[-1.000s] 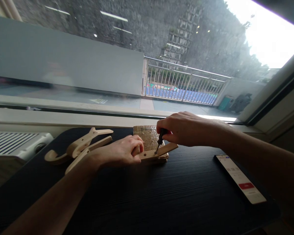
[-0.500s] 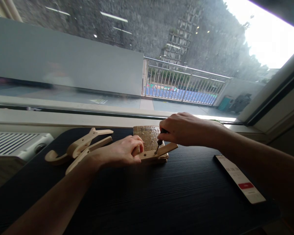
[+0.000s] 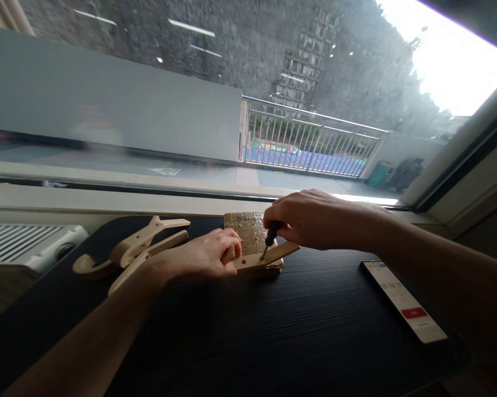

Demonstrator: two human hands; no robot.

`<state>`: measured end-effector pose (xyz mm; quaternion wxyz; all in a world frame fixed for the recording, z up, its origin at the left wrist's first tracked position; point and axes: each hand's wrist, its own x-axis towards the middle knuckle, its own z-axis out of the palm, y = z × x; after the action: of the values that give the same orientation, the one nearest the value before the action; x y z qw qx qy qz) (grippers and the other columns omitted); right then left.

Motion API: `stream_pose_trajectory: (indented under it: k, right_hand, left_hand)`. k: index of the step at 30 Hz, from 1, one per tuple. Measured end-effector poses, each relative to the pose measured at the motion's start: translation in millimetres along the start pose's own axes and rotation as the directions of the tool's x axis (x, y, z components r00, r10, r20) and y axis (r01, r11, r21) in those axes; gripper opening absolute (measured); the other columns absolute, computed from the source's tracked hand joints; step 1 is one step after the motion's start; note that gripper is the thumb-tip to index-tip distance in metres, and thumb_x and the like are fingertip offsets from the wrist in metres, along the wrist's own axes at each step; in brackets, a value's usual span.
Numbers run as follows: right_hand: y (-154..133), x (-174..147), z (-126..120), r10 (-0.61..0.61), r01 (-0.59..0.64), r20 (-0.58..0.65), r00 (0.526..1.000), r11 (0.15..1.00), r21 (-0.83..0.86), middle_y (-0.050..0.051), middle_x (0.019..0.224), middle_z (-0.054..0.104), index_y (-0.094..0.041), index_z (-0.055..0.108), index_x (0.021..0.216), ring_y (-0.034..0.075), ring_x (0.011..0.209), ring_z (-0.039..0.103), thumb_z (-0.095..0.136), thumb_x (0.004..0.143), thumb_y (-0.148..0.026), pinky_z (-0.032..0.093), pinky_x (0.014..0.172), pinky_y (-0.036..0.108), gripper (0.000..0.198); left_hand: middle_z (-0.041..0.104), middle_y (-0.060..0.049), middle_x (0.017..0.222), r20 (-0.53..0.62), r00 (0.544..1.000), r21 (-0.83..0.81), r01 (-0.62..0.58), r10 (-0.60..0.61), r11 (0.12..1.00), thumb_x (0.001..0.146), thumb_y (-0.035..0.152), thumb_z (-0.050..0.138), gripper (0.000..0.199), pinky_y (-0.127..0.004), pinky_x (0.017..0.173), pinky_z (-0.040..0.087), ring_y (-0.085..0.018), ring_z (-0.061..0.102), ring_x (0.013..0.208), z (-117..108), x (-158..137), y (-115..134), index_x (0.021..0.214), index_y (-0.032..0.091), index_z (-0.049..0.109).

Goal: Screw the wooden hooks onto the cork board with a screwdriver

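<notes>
My left hand (image 3: 217, 252) is closed around the near end of a light wooden piece (image 3: 252, 261) with dark holes in it. That piece lies across the front of a brown block wrapped in clear plastic (image 3: 245, 229). A screwdriver with a dark handle (image 3: 272, 234) is gripped in my right hand (image 3: 304, 219), tilted, its tip at a hole or screw in the wood. A slanted wooden arm (image 3: 287, 250) reaches out to the right of the tip. Whether a screw sits under the tip is too small to tell.
Several curved wooden pieces (image 3: 138, 248) lie left of my left hand, shaped like hooks. A phone (image 3: 403, 300) with a lit screen rests on the black table (image 3: 248, 336) at the right. Behind the table run a window sill (image 3: 182, 207) and, at left, a white radiator (image 3: 28, 245).
My right hand has turned slightly on the screwdriver, and more of its handle shows. The left hand keeps its hold on the wooden piece.
</notes>
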<state>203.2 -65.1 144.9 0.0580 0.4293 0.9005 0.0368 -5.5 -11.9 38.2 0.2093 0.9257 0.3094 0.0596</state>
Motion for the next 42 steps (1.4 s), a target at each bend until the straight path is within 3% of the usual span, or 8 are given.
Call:
stream_pose_trajectory:
  k: [9,21,27,32,37,42]
  right_hand:
    - [2.0,1.6,0.5,0.035,-0.033,0.017,0.999,0.996,-0.082,0.002,0.073,0.065,-0.021,0.064,0.082,0.012,0.06,0.049,0.047,0.079,-0.026,0.025,0.053,0.024,0.018]
    - [-16.8,9.9,-2.3,0.247,-0.225,0.105,0.963,0.955,-0.191,0.007,0.07,0.065,-0.017,0.063,0.072,0.015,0.057,0.054,0.043,0.082,-0.03,0.03,0.052,0.026,0.026]
    - [-3.8,-0.9,1.2,0.105,-0.098,0.1,0.989,0.992,-0.077,0.003,0.079,0.066,-0.023,0.056,0.103,0.015,0.066,0.056,0.05,0.078,-0.029,0.028,0.053,0.024,0.027]
    - [1.4,0.0,3.8,0.041,-0.038,0.058,0.997,0.998,-0.046,0.001,0.08,0.066,-0.024,0.06,0.094,0.013,0.067,0.054,0.051,0.078,-0.024,0.026,0.053,0.023,0.018]
    - [-0.7,2.7,3.5,0.04,-0.038,0.036,0.999,0.997,-0.071,0.0,0.074,0.064,-0.023,0.06,0.088,0.012,0.063,0.052,0.053,0.079,-0.03,0.025,0.051,0.023,0.014]
    - [-4.0,4.9,3.3,0.096,-0.088,0.058,0.994,0.988,-0.131,0.004,0.07,0.063,-0.017,0.062,0.081,0.013,0.061,0.052,0.046,0.085,-0.04,0.027,0.052,0.024,0.028]
  left_hand:
    - [0.053,-0.001,0.101,0.005,1.0,-0.009,0.018,-0.018,1.0,0.073,0.029,0.054,0.014,-0.026,0.077,0.038,-0.017,0.049,0.091,-0.2,0.4,3.2,0.082,0.019,0.058]
    - [0.053,-0.001,0.101,-0.008,1.0,0.021,-0.007,0.007,1.0,0.074,0.029,0.054,0.013,-0.026,0.078,0.038,-0.016,0.049,0.09,-0.3,-1.0,1.6,0.082,0.019,0.058]
    - [0.054,-0.001,0.101,0.006,1.0,0.025,-0.004,0.004,1.0,0.072,0.032,0.055,0.016,-0.026,0.077,0.038,-0.017,0.05,0.09,-0.7,1.5,0.8,0.083,0.02,0.059]
    - [0.055,0.0,0.1,0.016,1.0,0.033,0.019,-0.019,0.999,0.071,0.033,0.055,0.015,-0.025,0.076,0.039,-0.016,0.051,0.089,-0.5,2.7,-0.2,0.081,0.022,0.06]
    - [0.055,0.0,0.102,0.005,1.0,0.027,0.022,-0.022,0.999,0.071,0.033,0.055,0.015,-0.025,0.08,0.038,-0.017,0.051,0.092,0.9,2.4,-0.6,0.081,0.022,0.06]
    - [0.055,0.0,0.101,0.014,1.0,0.032,0.024,-0.024,0.999,0.072,0.033,0.055,0.016,-0.026,0.079,0.038,-0.016,0.051,0.092,1.0,1.9,-0.2,0.083,0.023,0.06]
